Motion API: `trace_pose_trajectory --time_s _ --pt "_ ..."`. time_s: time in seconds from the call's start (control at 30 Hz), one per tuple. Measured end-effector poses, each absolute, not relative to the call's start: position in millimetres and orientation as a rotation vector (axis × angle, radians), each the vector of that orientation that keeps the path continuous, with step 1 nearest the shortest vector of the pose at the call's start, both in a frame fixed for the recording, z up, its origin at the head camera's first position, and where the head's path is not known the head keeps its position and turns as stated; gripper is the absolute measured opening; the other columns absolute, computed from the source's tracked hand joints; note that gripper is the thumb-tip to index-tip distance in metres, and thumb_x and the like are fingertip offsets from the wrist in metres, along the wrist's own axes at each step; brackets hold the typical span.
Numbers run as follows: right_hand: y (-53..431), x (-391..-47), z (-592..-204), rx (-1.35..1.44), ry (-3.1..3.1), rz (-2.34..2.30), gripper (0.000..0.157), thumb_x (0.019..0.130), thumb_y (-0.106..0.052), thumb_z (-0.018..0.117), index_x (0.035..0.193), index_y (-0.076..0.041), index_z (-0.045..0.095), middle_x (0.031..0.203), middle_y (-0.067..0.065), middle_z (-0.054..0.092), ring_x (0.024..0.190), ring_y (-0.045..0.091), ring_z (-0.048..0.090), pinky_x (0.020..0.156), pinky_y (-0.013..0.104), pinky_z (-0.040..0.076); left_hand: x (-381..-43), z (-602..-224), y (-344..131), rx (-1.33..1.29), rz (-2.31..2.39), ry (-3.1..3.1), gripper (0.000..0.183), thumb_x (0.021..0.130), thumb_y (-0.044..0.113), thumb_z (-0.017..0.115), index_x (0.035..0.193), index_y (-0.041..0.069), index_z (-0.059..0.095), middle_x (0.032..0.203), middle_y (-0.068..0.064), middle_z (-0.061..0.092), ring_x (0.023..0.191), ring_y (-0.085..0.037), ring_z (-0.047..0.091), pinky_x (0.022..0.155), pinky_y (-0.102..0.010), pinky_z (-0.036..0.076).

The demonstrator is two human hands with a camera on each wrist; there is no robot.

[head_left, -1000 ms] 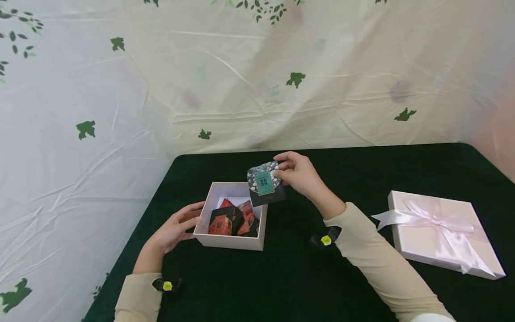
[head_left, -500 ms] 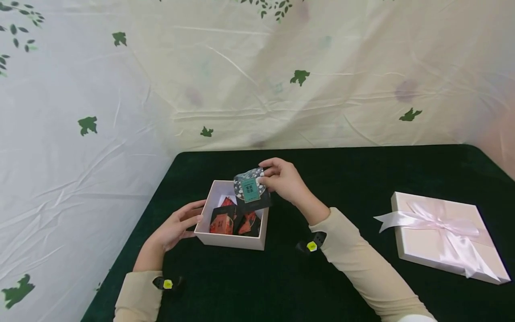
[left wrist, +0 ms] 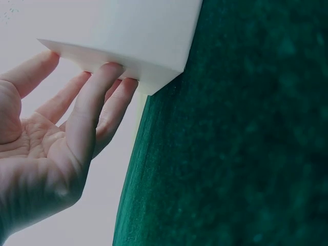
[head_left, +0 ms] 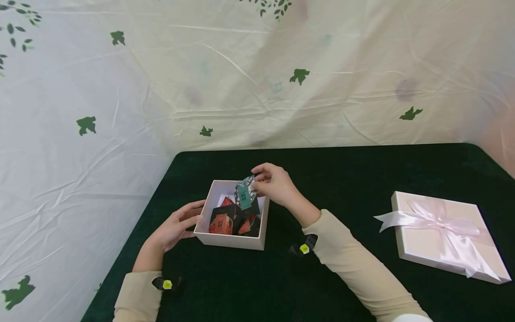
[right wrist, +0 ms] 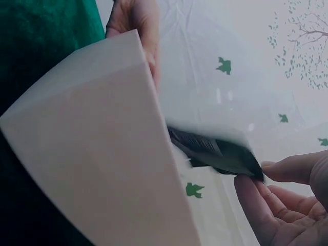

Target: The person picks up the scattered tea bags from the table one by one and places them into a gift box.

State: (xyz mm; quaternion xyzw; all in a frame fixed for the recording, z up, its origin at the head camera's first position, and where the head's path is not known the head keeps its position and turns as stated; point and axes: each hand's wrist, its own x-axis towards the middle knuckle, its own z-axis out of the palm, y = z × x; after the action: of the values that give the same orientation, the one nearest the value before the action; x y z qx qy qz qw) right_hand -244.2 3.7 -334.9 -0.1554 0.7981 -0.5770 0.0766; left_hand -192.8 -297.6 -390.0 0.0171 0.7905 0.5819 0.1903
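My right hand (head_left: 276,182) pinches a dark packet (head_left: 244,197) with a teal label and a white floral pattern. The packet stands tilted in the back right part of a pale pink open box (head_left: 233,241). In the right wrist view the thumb and fingers grip the edge of the packet (right wrist: 225,156), which shows beyond the box wall (right wrist: 102,154). My left hand (head_left: 175,227) rests its fingertips on the box's left wall, fingers fairly straight, also seen in the left wrist view against the box side (left wrist: 128,46). Black packets with red-orange labels (head_left: 222,222) lie inside the box.
A pale pink lid (head_left: 414,237) with a satin ribbon bow (head_left: 442,221) lies on the right side of the dark green table (head_left: 330,277). Behind the table hangs a white cloth (head_left: 241,67) printed with green birds and leaves.
My right hand has moved left and slightly down, bringing the teal-labelled packet from the box's right rim into the box and turning it. The left hand stays at the box wall.
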Motion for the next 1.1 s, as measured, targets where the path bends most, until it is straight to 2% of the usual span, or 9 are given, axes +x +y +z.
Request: trace_pose_trajectory --time_s 0.73,1.1 --pt "18.5 -243.5 -346.5 -0.472 2.458 -1.638 0.030 0.091 -0.012 0.063 0.118 -0.001 0.059 0.104 0.015 0.066 0.087 0.020 0.065 0.074 0.030 0.057 -192.0 -389.7 -300.4 0.036 1.627 2.230 0.060 0.097 0.031 0.055 0.149 0.015 0.028 0.152 -0.020 0.029 0.135 -0.043 0.032 0.099 -0.057 0.042" --pt "21.6 -243.1 -352.4 -0.434 2.417 -1.625 0.034 0.092 -0.013 0.061 0.123 0.001 0.056 0.111 0.018 0.065 0.090 0.024 0.067 0.081 0.039 0.057 -191.3 -392.0 -298.6 0.047 1.625 2.247 0.059 0.097 0.030 0.055 0.148 0.015 0.030 0.151 -0.020 0.031 0.134 -0.042 0.035 0.098 -0.057 0.043"
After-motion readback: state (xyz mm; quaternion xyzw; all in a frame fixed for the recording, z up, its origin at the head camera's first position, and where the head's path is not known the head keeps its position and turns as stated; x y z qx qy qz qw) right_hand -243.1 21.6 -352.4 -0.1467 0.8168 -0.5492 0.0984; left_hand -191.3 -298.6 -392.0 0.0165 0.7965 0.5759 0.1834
